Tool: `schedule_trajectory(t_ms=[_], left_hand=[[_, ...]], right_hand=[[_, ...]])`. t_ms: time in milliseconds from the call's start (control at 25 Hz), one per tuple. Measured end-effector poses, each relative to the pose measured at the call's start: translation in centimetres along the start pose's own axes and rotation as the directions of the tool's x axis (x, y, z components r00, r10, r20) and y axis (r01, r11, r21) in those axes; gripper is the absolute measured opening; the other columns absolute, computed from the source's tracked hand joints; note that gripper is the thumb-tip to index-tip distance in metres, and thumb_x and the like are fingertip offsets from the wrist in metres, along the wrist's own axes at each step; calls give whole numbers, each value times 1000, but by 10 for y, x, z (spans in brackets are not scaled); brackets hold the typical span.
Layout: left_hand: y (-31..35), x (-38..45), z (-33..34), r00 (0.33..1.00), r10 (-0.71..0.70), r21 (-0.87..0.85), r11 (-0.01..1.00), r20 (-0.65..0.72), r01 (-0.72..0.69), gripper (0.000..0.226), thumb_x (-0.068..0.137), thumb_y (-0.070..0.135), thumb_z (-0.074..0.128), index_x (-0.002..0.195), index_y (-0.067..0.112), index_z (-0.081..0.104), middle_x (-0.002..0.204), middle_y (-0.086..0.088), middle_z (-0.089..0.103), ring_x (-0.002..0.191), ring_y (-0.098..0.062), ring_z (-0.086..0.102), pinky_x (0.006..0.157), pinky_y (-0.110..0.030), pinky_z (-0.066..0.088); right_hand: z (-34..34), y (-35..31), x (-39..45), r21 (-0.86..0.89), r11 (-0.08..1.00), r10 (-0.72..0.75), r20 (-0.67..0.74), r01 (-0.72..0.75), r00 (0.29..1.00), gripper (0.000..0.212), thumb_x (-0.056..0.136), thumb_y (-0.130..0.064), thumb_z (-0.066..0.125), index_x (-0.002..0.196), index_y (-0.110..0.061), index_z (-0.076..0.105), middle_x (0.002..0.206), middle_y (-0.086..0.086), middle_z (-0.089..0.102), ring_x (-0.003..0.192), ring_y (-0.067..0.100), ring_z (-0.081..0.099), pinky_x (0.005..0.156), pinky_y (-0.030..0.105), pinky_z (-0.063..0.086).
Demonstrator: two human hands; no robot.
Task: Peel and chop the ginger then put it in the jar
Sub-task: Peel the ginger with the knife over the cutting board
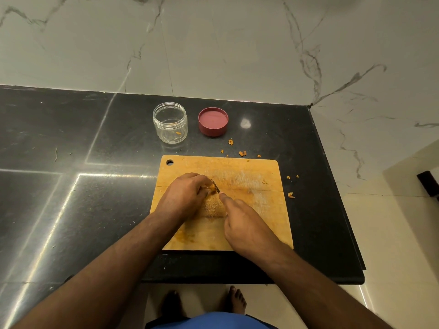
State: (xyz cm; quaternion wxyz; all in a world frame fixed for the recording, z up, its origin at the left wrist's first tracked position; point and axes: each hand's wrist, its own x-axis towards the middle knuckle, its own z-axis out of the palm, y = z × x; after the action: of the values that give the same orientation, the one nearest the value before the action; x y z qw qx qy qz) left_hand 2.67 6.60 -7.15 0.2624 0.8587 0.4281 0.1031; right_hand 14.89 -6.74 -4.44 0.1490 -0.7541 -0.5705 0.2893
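On the wooden chopping board point(261, 186) my left hand point(185, 195) curls over a small orange-yellow piece of ginger point(212, 187) and pins it down. My right hand point(247, 224) grips a knife, with the forefinger laid along its back; only a short dark stretch of the blade point(217, 189) shows at the ginger. The handle is hidden in my fist. The clear plastic jar point(170, 122) stands open beyond the board with a few ginger bits at its bottom. Its red lid point(213, 121) lies to the right of the jar.
Ginger peel scraps point(242, 153) lie scattered on the black stone counter point(71, 162) behind and to the right of the board. The counter ends at an edge on the right, and a marble wall rises behind it. My bare feet show below the front edge.
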Motion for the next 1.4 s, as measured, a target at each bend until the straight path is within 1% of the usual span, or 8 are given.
schedule_trajectory(t_ms=[240, 400, 520, 600, 720, 1000, 1120, 1400], left_hand=[[2, 2, -1, 1000, -30, 36, 999, 2, 30, 33, 96, 32, 62, 128, 23, 66, 128, 2, 65, 111, -16, 60, 93, -32, 52], [0, 1, -1, 999, -39, 8, 999, 5, 39, 32, 97, 31, 62, 128, 24, 65, 130, 2, 63, 114, -17, 57, 94, -30, 49], [0, 0, 1, 999, -51, -8, 999, 1, 51, 33, 97, 30, 62, 130, 23, 64, 130, 3, 62, 115, -16, 56, 93, -28, 47], [0, -1, 2, 998, -56, -15, 998, -7, 56, 34, 97, 30, 62, 130, 22, 64, 129, 3, 62, 114, -15, 56, 93, -28, 48], [1, -2, 3, 998, -61, -19, 998, -23, 61, 35, 95, 31, 64, 129, 21, 65, 126, 2, 63, 110, -15, 57, 91, -29, 50], [2, -1, 3, 998, -45, -19, 999, -34, 45, 31, 96, 30, 64, 126, 21, 67, 121, 3, 64, 104, -13, 58, 84, -26, 49], [0, -1, 4, 999, -42, -21, 999, -35, 42, 32, 95, 30, 64, 126, 21, 68, 121, 3, 65, 104, -13, 58, 84, -26, 50], [0, 0, 4, 999, -43, -14, 999, -33, 42, 30, 95, 30, 64, 124, 22, 68, 120, 2, 65, 104, -14, 58, 82, -26, 48]], right_hand=[[15, 3, -25, 61, 998, 32, -52, -29, 998, 57, 103, -21, 33, 156, -32, 15, 132, -3, 47, 109, 13, 51, 92, 33, 48], [18, 8, -48, 106, 994, 34, -80, -25, 996, 56, 104, -21, 34, 156, -31, 19, 119, -9, 48, 99, 6, 50, 87, 26, 47], [4, 9, -45, 182, 983, 40, -124, -17, 991, 54, 104, -22, 37, 156, -28, 24, 135, -7, 49, 116, 2, 47, 97, 15, 37], [-3, 8, -38, 196, 980, 49, -124, -24, 991, 54, 104, -21, 37, 156, -26, 25, 147, -4, 43, 131, 6, 41, 105, 14, 30], [-4, 1, -30, 144, 990, 24, -103, -9, 994, 54, 104, -22, 36, 156, -27, 22, 148, -3, 42, 130, 8, 41, 108, 20, 33], [3, -8, -21, 59, 998, 30, -93, -24, 995, 54, 105, -24, 34, 156, -29, 19, 130, -4, 49, 103, 6, 47, 88, 21, 42], [7, -13, -21, 14, 999, 42, -86, -41, 995, 56, 104, -23, 33, 156, -30, 15, 125, -2, 47, 98, 13, 51, 83, 30, 47], [12, -19, -19, 8, 997, 81, -106, -81, 991, 58, 103, -20, 35, 156, -29, 13, 121, -3, 46, 90, 10, 51, 73, 26, 45]])
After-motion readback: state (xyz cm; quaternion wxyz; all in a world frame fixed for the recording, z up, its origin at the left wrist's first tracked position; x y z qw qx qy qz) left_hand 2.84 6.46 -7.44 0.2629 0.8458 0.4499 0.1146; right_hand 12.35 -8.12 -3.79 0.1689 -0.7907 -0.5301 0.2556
